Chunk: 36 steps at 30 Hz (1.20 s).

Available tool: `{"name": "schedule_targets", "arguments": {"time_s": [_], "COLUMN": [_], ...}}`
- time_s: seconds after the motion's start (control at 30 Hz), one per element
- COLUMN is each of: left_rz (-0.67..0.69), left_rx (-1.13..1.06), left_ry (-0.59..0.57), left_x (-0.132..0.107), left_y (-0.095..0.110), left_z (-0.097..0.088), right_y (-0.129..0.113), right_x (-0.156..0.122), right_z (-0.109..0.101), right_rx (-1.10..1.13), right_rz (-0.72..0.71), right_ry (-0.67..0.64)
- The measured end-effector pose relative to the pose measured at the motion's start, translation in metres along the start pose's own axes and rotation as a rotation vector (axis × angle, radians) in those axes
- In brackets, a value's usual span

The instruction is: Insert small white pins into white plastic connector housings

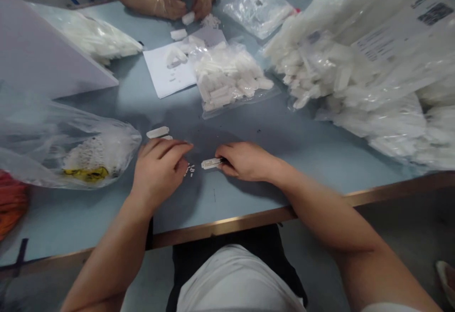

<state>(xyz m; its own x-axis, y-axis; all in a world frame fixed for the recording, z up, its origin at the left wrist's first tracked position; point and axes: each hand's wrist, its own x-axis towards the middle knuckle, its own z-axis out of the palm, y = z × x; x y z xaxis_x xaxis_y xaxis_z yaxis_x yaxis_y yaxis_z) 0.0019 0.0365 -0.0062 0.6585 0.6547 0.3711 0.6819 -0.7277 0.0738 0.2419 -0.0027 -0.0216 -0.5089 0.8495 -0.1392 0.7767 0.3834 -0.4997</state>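
Observation:
My right hand (245,161) rests on the blue table (302,146), fingers closed on a small white plastic part (211,163) whose end sticks out to the left. My left hand (159,167) lies palm down beside it, fingers curled together over the table; whether they hold anything is hidden. Several tiny white bits (190,170) lie between the two hands. Another white part (157,132) lies just beyond my left hand.
Clear bags of white parts lie at the centre (227,77), back left (95,37), back right (258,9) and in a big pile on the right (373,75). A bag with scraps (71,153) is on the left. Another person's hands (186,2) work at the far edge, near a white sheet (167,70).

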Motion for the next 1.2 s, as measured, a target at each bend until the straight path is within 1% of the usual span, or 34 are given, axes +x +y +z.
{"name": "schedule_targets", "arguments": {"time_s": [0.03, 0.07, 0.17, 0.2, 0.23, 0.33, 0.4, 0.5, 0.57, 0.7, 0.9, 1.1, 1.2], "left_rz": [-0.034, -0.058, -0.052, -0.041, -0.030, -0.001, 0.032, 0.044, 0.022, -0.050, -0.068, -0.090, -0.098], "left_rx": [0.041, 0.083, 0.176, 0.198, 0.217, 0.269, 0.300, 0.323, 0.297, 0.201, 0.250, 0.235, 0.209], "left_ry": [-0.013, -0.051, -0.209, -0.240, -0.256, -0.255, -0.285, -0.319, -0.321, -0.286, -0.292, -0.207, -0.189], "left_x": [0.000, -0.001, -0.003, -0.004, -0.004, -0.003, -0.001, 0.002, 0.003, 0.003, 0.002, 0.002, 0.001], "left_y": [-0.006, -0.011, -0.020, -0.020, -0.019, -0.012, -0.007, -0.001, 0.001, 0.000, -0.002, -0.003, -0.005], "left_z": [-0.003, -0.005, -0.010, -0.010, -0.009, -0.006, -0.004, -0.001, 0.000, 0.004, 0.007, 0.006, 0.006], "right_y": [0.000, 0.000, -0.001, -0.002, -0.002, -0.004, -0.004, -0.005, -0.005, -0.004, -0.006, -0.005, -0.004], "right_x": [0.000, 0.000, 0.000, 0.001, 0.001, 0.002, 0.002, 0.001, 0.001, 0.002, 0.001, 0.001, 0.001], "right_z": [0.000, -0.001, -0.002, -0.002, -0.002, -0.002, -0.002, -0.001, -0.001, 0.000, -0.001, -0.002, -0.001], "right_rx": [-0.001, -0.003, -0.010, -0.013, -0.018, -0.030, -0.031, -0.029, -0.027, -0.026, -0.031, -0.029, -0.029], "right_rz": [0.005, 0.009, 0.019, 0.022, 0.027, 0.040, 0.044, 0.052, 0.051, 0.038, 0.050, 0.049, 0.045], "right_ry": [-0.005, -0.009, -0.011, -0.011, -0.013, -0.026, -0.030, -0.031, -0.028, -0.027, -0.029, -0.045, -0.040]}}
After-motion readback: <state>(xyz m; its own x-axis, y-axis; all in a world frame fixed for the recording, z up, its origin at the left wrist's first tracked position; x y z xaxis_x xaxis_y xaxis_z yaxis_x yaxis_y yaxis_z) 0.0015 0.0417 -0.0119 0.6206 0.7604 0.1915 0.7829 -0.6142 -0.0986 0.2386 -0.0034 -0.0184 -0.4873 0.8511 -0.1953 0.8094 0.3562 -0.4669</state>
